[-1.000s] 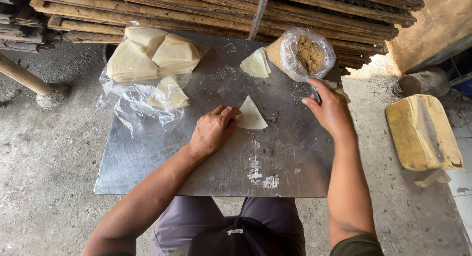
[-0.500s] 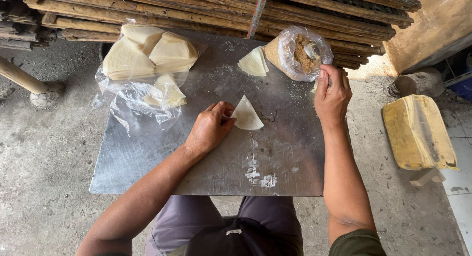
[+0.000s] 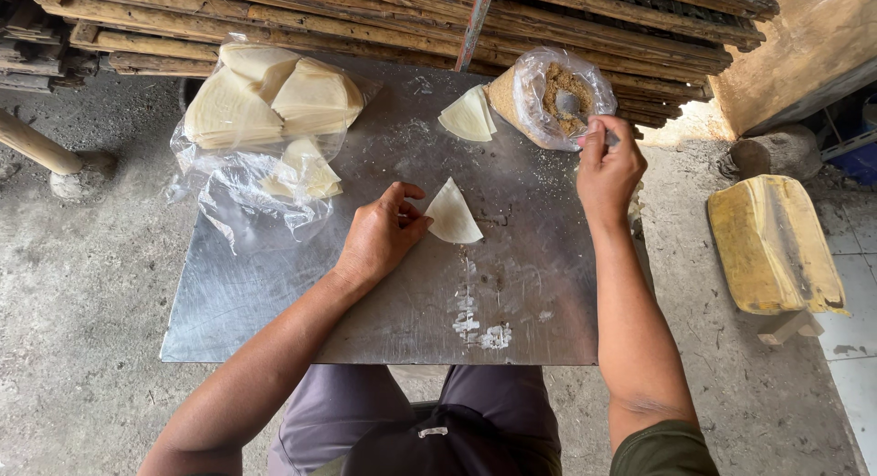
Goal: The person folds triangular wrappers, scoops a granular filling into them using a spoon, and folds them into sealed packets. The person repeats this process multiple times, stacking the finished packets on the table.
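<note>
Metal table [image 3: 274, 302]: left hand [image 3: 379, 238] pins the folded wrapper [image 3: 452, 216] by its edge; right hand [image 3: 607, 170], grip clamped on the spoon [image 3: 568, 103], should scoop filling [image 3: 566, 92] sparingly.

Dull scuffed metal sheet [image 3: 274, 302], glossy clear plastic bag [image 3: 539, 88], matt pale wrapper [image 3: 452, 216], rough wooden slats [image 3: 365, 10]

Metal sheet [image 3: 301, 293] bare near front (wrapper stacks [image 3: 265, 101] crowd the back).
</note>
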